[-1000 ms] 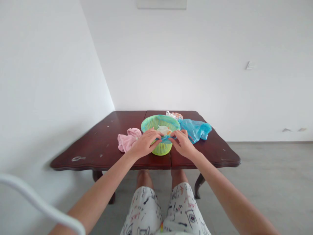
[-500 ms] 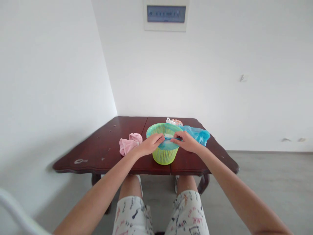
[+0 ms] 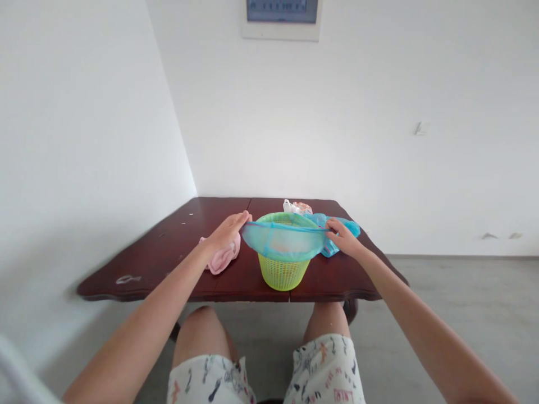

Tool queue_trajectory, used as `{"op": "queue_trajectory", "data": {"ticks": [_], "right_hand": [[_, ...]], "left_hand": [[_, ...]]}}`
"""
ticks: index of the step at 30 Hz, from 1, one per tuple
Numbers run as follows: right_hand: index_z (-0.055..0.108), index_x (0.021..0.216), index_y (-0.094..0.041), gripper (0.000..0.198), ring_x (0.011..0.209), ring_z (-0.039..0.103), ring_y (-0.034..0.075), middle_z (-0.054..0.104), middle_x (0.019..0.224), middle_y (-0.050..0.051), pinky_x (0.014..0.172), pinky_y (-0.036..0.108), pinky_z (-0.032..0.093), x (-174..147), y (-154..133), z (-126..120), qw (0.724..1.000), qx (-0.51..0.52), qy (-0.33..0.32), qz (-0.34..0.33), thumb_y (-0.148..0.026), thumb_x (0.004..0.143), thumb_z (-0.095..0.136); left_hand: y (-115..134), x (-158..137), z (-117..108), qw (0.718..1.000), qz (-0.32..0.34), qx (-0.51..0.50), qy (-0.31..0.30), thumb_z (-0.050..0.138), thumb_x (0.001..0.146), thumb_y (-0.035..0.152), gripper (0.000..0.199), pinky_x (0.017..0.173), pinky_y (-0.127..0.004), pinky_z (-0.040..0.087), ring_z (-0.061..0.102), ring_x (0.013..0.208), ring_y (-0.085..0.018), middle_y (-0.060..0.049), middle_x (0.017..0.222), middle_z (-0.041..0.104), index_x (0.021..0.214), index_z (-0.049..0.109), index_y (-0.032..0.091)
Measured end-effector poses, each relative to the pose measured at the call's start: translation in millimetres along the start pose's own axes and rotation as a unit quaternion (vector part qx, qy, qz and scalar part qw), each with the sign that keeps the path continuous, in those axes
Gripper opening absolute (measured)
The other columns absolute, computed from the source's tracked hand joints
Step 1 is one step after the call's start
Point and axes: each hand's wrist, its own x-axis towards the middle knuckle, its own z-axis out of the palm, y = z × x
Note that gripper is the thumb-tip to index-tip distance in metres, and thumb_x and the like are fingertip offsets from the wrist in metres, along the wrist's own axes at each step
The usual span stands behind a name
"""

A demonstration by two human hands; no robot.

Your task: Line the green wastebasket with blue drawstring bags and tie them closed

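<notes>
Evidently, a translucent blue sheet [image 3: 284, 241] is drawn taut across the front of a green basket [image 3: 283, 275], standing near the edge of a dark table [image 3: 151, 258]; the basket's contents are obscured. Its right end is pinched by the right hand [image 3: 344, 238]; whether it is pinched or hooked by the left hand [image 3: 229, 229] cannot be told. A pink cloth [image 3: 222, 261] is partly covered by the left forearm [image 3: 164, 314]. A wall panel [image 3: 280, 31] is cut off above.
</notes>
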Motion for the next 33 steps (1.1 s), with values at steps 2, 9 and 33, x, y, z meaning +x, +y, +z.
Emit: {"op": "queue_trajectory", "data": {"ticks": [2, 9, 33], "right_hand": [[0.052, 0.076, -0.026, 0.029, 0.077, 0.051, 0.02, 0.053, 0.084, 0.0, 0.075, 0.036, 0.044, 2, 9, 1, 0.999, -0.017, 0.033, 0.021, -0.041, 0.096, 0.065], [0.065, 0.084, -0.027, 0.035, 0.061, 0.049, 0.021, 0.055, 0.063, -0.002, 0.064, 0.036, 0.038, 18, 32, 10, 0.988, -0.018, 0.125, 0.089, -0.055, 0.105, 0.068], [0.074, 0.132, -0.027, 0.053, 0.092, 0.078, 0.024, 0.088, 0.118, 0.009, 0.074, 0.036, 0.061, 80, 1, 16, 0.94, 0.217, 0.229, 0.13, -0.042, 0.081, 0.077]], "left_hand": [[-5, 4, -13, 0.999, 0.008, 0.021, 0.023, 0.023, 0.115, 0.09, 0.083, 0.076, -0.034, 0.046, 0.057, 0.081, -0.023, -0.002, 0.075, 0.058, 0.084, 0.062, 0.024], [-21, 29, -40, 0.995, 0.059, 0.079, 0.02, 0.041, 0.116, 0.081, 0.071, 0.071, -0.035, 0.037, 0.049, 0.071, -0.021, 0.001, 0.07, 0.051, 0.074, 0.054, 0.025], [-26, 111, -16, 0.961, -0.051, -0.133, 0.236, 0.068, 0.069, 0.018, 0.043, 0.09, -0.034, 0.06, 0.074, 0.097, -0.021, -0.006, 0.113, 0.076, 0.112, 0.07, 0.021]]}}
